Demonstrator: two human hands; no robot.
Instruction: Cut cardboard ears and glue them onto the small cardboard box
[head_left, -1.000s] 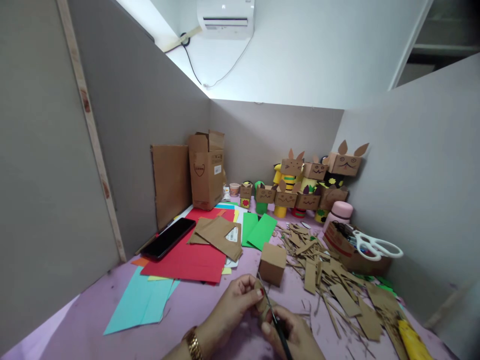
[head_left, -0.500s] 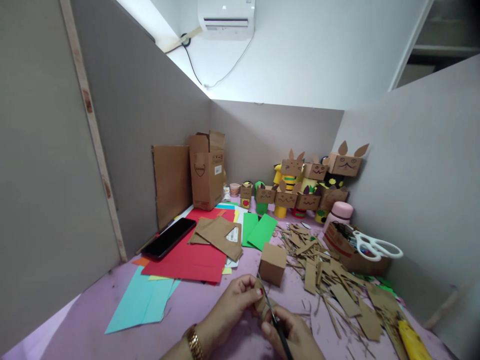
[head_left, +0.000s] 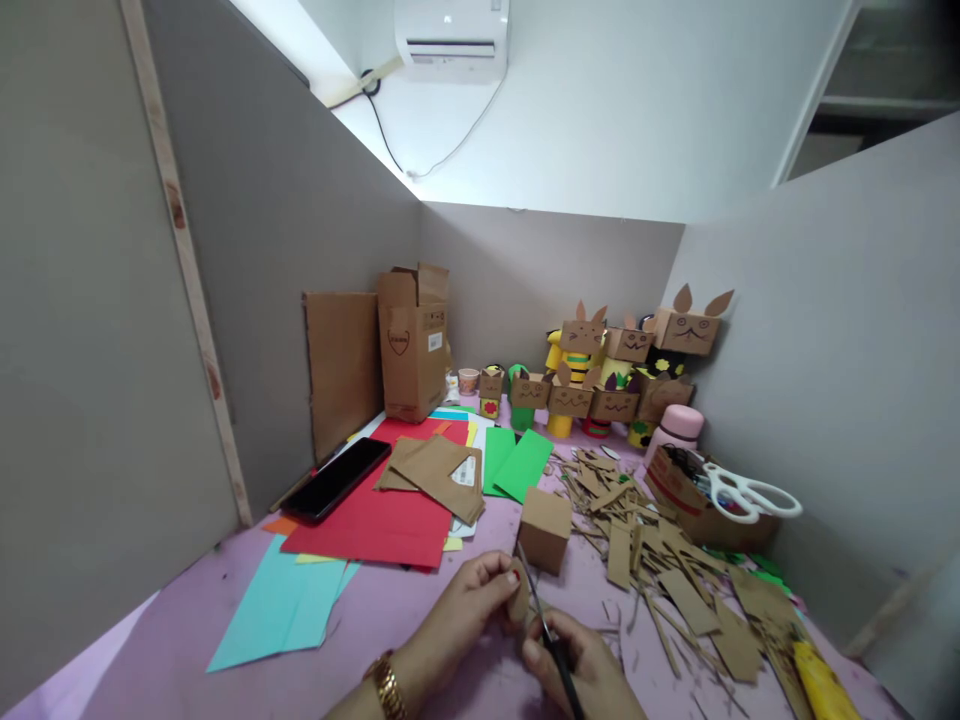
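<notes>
Scissor blades (head_left: 532, 588) are showing smooth metal, black handle (head_left: 561, 665) is looking like plastic. Cardboard cutout (head_left: 518, 606) and small cardboard box (head_left: 545, 530) are reading matt brown. Cardboard scraps (head_left: 688, 598) are showing rough edges. Red sheet (head_left: 367, 532), turquoise sheet (head_left: 274, 615), green sheet (head_left: 526, 466) are all looking like smooth matt paper. Phone screen (head_left: 339, 481) is reading glossy black. Bracelet (head_left: 387, 688) is glinting, gold-toned metal look. White scissor handles (head_left: 741, 497) are looking like smooth plastic. Partition batten (head_left: 194, 292) is showing bare knotty wood
</notes>
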